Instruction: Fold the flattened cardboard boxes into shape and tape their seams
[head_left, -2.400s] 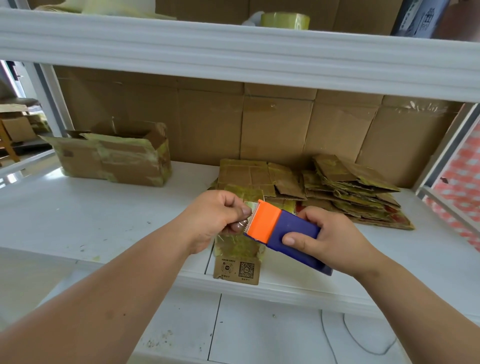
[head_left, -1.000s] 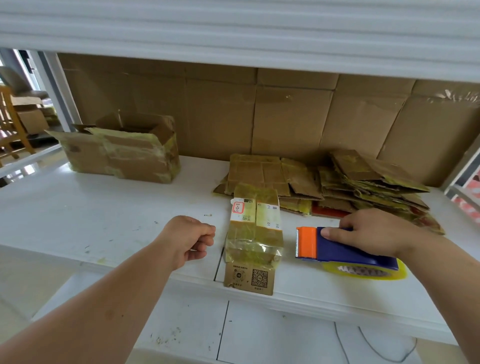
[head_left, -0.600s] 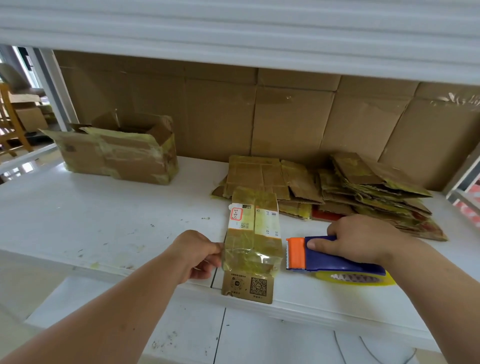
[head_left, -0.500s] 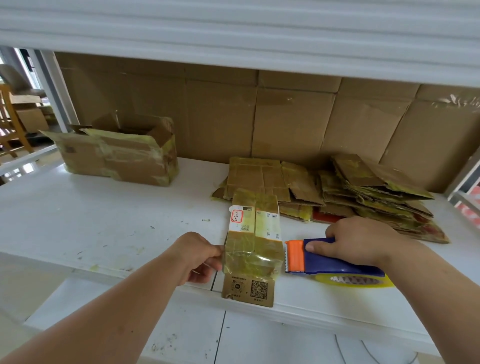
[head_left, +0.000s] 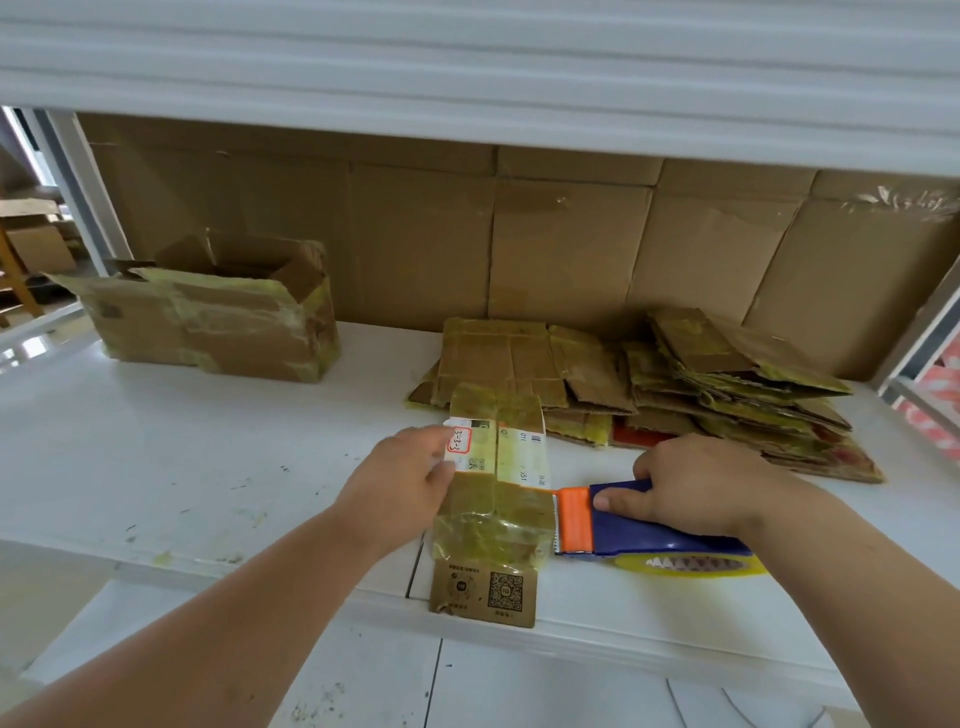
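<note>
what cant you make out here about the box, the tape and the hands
Head view, the only one:
- Small box: left edge hidden by left hand; label print too small to read.
- Tape dispenser: handle covered by right hand.
- Open carton: inside hidden by its walls.

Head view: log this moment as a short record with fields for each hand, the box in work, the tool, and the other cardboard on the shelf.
left hand: left hand rests on the left side of the small box
right hand: right hand grips the tape dispenser
box in work: small box, taped over, lies at the front edge of the white shelf
tool: tape dispenser, orange end against the box's right side
other cardboard: flattened boxes piled behind; open box far left
</note>
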